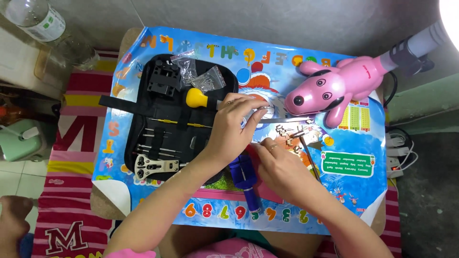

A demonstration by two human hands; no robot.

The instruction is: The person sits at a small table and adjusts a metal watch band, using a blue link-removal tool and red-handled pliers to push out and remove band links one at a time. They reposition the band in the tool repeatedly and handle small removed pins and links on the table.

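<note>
My left hand (233, 129) is closed around a silver metal watch band (282, 120) that stretches to the right over the blue picture mat (191, 43). My right hand (279, 167) rests just below it, fingertips pinched near the band's lower end and next to a blue tool (245, 180) with a dark handle. A small hammer (306, 145) lies right of my right hand. Whether the right fingers hold a small part is hidden.
An open black tool case (143, 124) lies on the left with a yellow-handled tool (197, 98), screwdrivers, plastic bags and a case opener (155, 166). A pink dog-shaped lamp (334, 86) stands at the right. A clear bottle (38, 21) is at the far left, cables at the right edge.
</note>
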